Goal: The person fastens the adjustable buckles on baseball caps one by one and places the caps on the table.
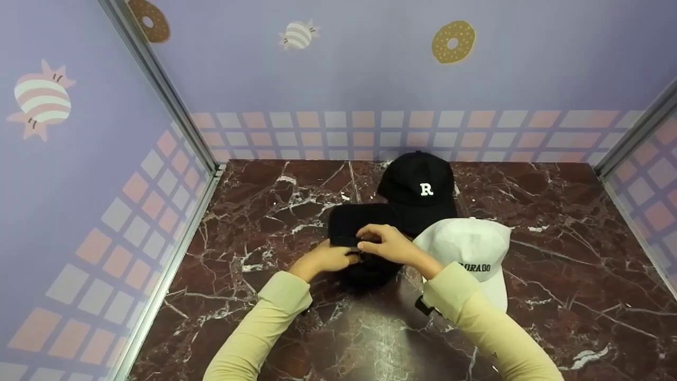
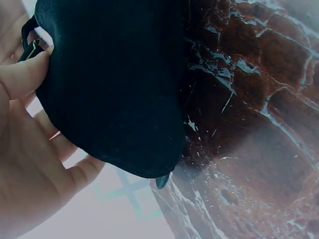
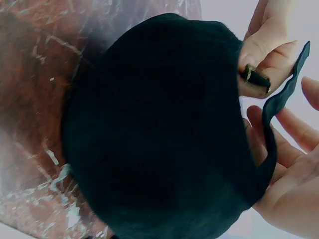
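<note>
Sleeves [image 1: 240, 338], pale and ending in wide cuffs, enter from the bottom edge of the head view, one on each side of the frame's centre. Their hands meet at the middle, over the cap [image 3: 154, 134], which is black and sits low over the table [image 1: 248, 211]; from where I stand, whether it touches the marble cannot be told. Left hand [image 1: 327, 258]: thumb and finger pinch the buckle [image 3: 255, 79] at the cap's edge, as the upper right of the right wrist view shows. Right hand [image 1: 389, 244]: thumb and fingers stand apart, with the strap [image 3: 271, 144] passing across the bent fingers, its tip free. Behind, towards the top of the frame, stands the R cap [image 1: 418, 180]; right of centre sits the white cap [image 1: 465, 243], beside the right cuff.

Handling, as judged by eye: the cap should be light and its crown soft, likely to dent or fold under pressure rather than break. Cloth ought to give good friction. The strap appears limp, so it is best taken near its tip, while the small, harder buckle offers the steadier hold.
</note>
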`<action>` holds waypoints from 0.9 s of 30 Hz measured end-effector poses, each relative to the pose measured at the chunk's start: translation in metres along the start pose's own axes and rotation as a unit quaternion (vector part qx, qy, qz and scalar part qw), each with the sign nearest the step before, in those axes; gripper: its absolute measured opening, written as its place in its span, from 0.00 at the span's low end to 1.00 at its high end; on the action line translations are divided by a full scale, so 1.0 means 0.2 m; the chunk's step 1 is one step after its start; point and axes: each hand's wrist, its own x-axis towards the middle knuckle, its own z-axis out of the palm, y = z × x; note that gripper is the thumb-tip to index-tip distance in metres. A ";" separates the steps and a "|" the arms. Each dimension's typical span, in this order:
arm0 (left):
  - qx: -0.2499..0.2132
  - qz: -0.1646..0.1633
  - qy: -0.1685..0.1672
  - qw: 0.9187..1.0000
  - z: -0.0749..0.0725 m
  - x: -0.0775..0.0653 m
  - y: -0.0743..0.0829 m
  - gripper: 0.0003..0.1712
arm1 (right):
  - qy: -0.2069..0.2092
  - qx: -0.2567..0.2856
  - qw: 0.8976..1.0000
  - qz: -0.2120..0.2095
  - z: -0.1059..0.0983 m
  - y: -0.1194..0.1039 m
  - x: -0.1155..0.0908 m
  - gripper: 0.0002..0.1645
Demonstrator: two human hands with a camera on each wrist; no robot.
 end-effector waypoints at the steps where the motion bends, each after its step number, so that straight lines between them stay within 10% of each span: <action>1: 0.007 0.003 0.004 1.000 0.00 0.00 0.00 0.16 | -0.001 0.003 1.000 -0.003 0.00 -0.01 0.01 0.18; 13: 0.039 -0.050 -0.034 0.997 -0.01 0.00 0.05 0.18 | 0.026 -0.015 0.999 -0.023 0.02 -0.05 -0.01 0.09; 27: 0.008 0.031 0.025 0.999 -0.01 0.00 0.01 0.07 | -0.007 0.155 0.986 0.055 -0.12 0.02 -0.11 0.10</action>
